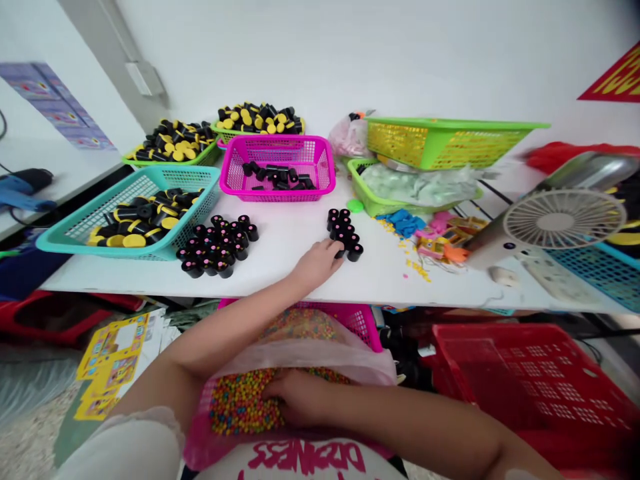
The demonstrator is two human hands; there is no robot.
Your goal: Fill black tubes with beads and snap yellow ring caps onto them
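Note:
My left hand (319, 265) reaches across the white table, its fingers closed on a small black cylinder at the near edge of a cluster of black cylinders (345, 230). These stand upright in a tight group. My right hand (295, 398) is down in a pile of small multicoloured beads (240, 400), its fingers curled into them and the tips partly hidden. The beads lie in a clear plastic bag (330, 357) inside a pink basket (367, 327) at my lap. A larger cluster of black cylinders with pink-dotted tops (217, 245) stands at the left.
A teal basket (60, 237) holds black and yellow pieces; a magenta basket (277, 197) holds black pieces. Green baskets (425, 143) stand behind. At right are small colourful toy parts (440, 243), a fan (564, 220) and, lower down, a red crate (480, 333).

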